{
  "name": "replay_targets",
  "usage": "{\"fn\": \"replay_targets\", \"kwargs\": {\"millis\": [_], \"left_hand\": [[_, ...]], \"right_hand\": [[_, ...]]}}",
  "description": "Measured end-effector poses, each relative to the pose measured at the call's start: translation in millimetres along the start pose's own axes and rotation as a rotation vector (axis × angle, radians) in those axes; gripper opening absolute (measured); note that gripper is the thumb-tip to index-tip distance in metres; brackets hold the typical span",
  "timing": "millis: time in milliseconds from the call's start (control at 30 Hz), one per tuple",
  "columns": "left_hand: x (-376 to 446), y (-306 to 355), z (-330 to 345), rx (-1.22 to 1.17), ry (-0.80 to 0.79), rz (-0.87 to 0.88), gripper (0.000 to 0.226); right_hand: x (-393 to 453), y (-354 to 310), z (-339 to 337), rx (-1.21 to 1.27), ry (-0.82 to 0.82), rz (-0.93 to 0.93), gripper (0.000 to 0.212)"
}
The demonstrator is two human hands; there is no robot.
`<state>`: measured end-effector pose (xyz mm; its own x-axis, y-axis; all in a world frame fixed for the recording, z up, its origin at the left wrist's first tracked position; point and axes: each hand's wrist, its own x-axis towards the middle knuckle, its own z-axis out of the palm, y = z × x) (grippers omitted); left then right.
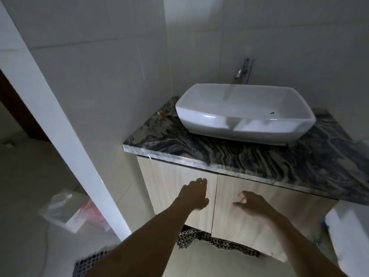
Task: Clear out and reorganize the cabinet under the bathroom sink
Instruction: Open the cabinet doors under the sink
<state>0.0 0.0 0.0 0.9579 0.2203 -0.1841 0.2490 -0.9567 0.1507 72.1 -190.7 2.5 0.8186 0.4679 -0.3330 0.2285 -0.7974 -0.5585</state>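
A light wood cabinet with two closed doors stands under a dark marbled countertop (259, 156). My left hand (194, 193) reaches toward the left door (173, 188), fingers straight, near the door's inner edge. In front of the right door (249, 226) my right hand (251, 202) hovers with fingers loosely curled and nothing in them. Whether either hand touches a door I cannot tell. A white basin (245, 114) sits on the countertop with a metal tap (244, 70) behind it.
A black-and-white patterned mat (217, 241) lies on the floor under the cabinet. A clear plastic bag with white and pink contents (73, 212) lies on the floor at left, beyond a white door frame (65, 136). A white object (351, 234) stands at right.
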Motion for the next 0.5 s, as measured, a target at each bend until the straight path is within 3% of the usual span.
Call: {"fn": "replay_targets", "kwargs": {"millis": [33, 167, 367, 500], "left_hand": [[10, 2, 10, 0.03, 0.043, 0.006, 0.066], [61, -18, 71, 0.085, 0.483, 0.107, 0.079], [129, -52, 116, 0.178, 0.882, 0.276, 0.068], [147, -59, 123, 0.106, 0.994, 0.321, 0.057]], "right_hand": [[12, 3, 13, 0.029, 0.011, -0.004, 0.048], [70, 17, 66, 0.092, 0.149, -0.09, 0.043], [144, 44, 130, 0.121, 0.675, -0.402, 0.029], [175, 59, 156, 0.147, 0.966, -0.622, 0.035]]}}
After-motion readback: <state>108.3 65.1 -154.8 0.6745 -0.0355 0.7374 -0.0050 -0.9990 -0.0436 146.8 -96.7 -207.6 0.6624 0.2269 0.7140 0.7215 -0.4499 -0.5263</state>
